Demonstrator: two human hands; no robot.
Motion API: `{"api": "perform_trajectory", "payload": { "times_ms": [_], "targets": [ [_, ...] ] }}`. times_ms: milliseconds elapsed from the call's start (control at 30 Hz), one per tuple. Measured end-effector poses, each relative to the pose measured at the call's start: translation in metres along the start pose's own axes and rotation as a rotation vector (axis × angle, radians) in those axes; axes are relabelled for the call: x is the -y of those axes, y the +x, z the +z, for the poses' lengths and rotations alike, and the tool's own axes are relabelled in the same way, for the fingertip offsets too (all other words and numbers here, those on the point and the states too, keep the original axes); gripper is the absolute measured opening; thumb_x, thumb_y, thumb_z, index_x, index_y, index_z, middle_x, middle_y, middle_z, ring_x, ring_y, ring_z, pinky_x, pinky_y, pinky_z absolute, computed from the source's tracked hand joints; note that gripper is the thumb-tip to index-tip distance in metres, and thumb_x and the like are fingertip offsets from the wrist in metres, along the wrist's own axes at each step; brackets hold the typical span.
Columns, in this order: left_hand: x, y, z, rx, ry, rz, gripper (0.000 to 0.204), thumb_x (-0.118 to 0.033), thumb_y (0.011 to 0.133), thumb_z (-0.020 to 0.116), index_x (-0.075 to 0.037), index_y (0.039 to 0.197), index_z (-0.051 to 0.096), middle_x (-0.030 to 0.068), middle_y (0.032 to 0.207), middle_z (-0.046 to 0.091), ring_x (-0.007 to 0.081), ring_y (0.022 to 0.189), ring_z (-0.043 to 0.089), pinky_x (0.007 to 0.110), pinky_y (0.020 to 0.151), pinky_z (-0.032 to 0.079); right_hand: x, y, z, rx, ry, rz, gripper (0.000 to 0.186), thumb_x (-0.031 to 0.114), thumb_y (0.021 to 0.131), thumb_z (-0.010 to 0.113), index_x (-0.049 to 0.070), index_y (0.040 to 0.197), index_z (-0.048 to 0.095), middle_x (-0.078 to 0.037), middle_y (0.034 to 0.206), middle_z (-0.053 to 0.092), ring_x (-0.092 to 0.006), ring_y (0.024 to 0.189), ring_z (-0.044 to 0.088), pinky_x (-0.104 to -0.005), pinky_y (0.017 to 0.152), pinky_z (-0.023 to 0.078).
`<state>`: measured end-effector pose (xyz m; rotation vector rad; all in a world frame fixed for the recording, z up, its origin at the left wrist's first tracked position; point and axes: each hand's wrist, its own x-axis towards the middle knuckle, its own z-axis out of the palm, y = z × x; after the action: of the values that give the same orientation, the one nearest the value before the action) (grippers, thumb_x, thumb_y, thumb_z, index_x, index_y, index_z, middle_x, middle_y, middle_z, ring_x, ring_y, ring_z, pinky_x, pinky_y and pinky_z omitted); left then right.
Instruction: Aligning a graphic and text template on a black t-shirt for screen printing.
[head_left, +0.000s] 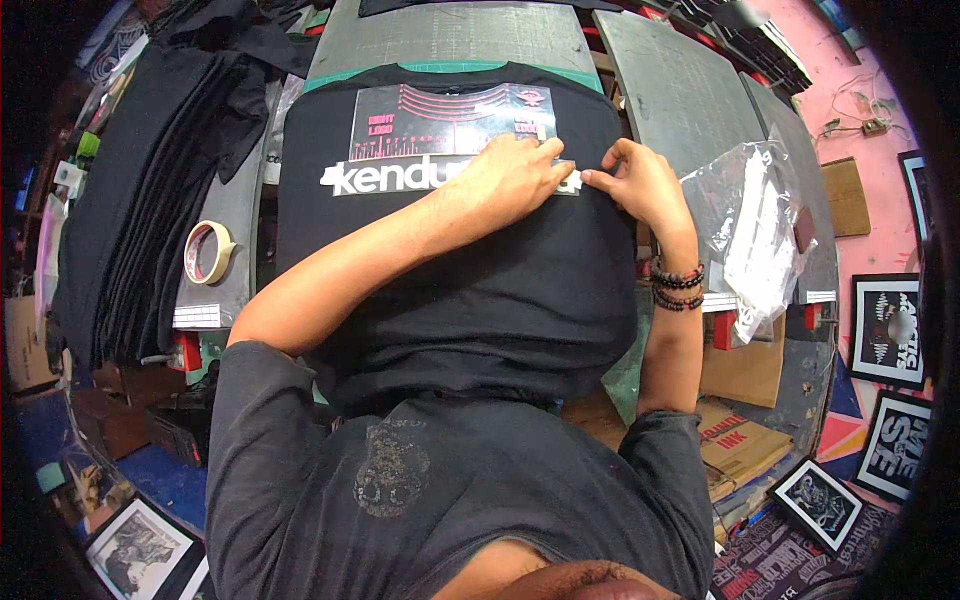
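A black T-shirt [440, 285] is spread over a flat board in front of me. Across its chest lies a clear strip with large white letters [385, 178]. Just above the strip is a clear alignment ruler [400, 120] with pink and black markings. My left hand [510, 180] reaches over the strip, its fingers spread onto the ruler's lower right edge and the strip's right part, covering some letters. At the strip's right end my right hand [645, 185] has thumb and forefinger closed on the tip. Dark beads circle the right wrist.
A masking tape roll [209, 252] rests on the grey board at left, beside stacked black shirts [145, 200]. To the right, a clear plastic bag [755, 230] with white-printed sheets lies on another grey board [670, 110]. Cardboard [745, 445] and framed pictures [888, 330] stand lower right.
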<state>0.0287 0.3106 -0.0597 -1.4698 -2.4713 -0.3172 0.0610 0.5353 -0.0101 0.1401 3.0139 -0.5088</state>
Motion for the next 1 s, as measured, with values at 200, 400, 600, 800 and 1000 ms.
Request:
{"api": "perform_trajectory", "payload": {
  "times_ms": [200,400,600,800,1000],
  "targets": [
    [-0.008,-0.005,-0.01,-0.003,-0.046,-0.007,0.037,-0.014,0.095,0.058,-0.012,0.13,0.069,0.017,0.109,0.063,0.0328,0.095,0.07,0.044,0.079,0.057,0.006,-0.008,-0.004,0.021,0.09,-0.006,0.041,0.039,0.077,0.089,0.007,0.098,0.073,-0.013,0.088,0.076,-0.0334,0.089,0.075,-0.0446,0.078,0.057],
    [-0.015,-0.008,-0.018,0.01,-0.036,-0.035,0.035,-0.014,0.092,0.06,-0.011,0.126,0.07,0.0201,0.11,0.062,0.0347,0.091,0.068,0.045,0.078,0.057,-0.009,0.017,-0.012,-0.174,-0.112,-0.088,0.037,0.03,0.081,0.088,0.003,0.1,0.072,-0.011,0.079,0.072,-0.0249,0.076,0.073,-0.0378,0.069,0.055],
    [-0.022,-0.005,-0.007,0.05,-0.002,-0.096,0.042,-0.044,0.1,0.06,-0.026,0.137,0.065,0.0182,0.12,0.062,0.0358,0.108,0.063,0.051,0.086,0.052,0.065,0.066,-0.014,-0.06,0.125,-0.508,0.044,0.035,0.076,0.088,0.008,0.109,0.076,-0.014,0.099,0.078,-0.0325,0.092,0.076,-0.042,0.081,0.06],
    [-0.044,-0.012,-0.014,0.049,0.173,-0.126,0.065,-0.069,0.1,0.045,-0.025,0.147,0.058,0.0176,0.132,0.061,0.0365,0.117,0.061,0.05,0.092,0.048,0.124,0.098,0.025,0.145,-0.077,-0.883,0.067,0.034,0.063,0.092,0.009,0.122,0.073,-0.017,0.119,0.072,-0.0339,0.115,0.068,-0.0431,0.1,0.055],
    [-0.037,-0.064,-0.093,0.105,-0.5,0.057,0.056,-0.049,0.101,0.062,-0.014,0.144,0.059,0.0153,0.11,0.065,0.034,0.1,0.066,0.045,0.088,0.053,0.137,0.096,0.016,0.241,-0.144,-0.883,0.075,0.036,0.063,0.092,0.008,0.128,0.067,-0.016,0.119,0.068,-0.036,0.114,0.065,-0.0441,0.099,0.053]
  ]
}}
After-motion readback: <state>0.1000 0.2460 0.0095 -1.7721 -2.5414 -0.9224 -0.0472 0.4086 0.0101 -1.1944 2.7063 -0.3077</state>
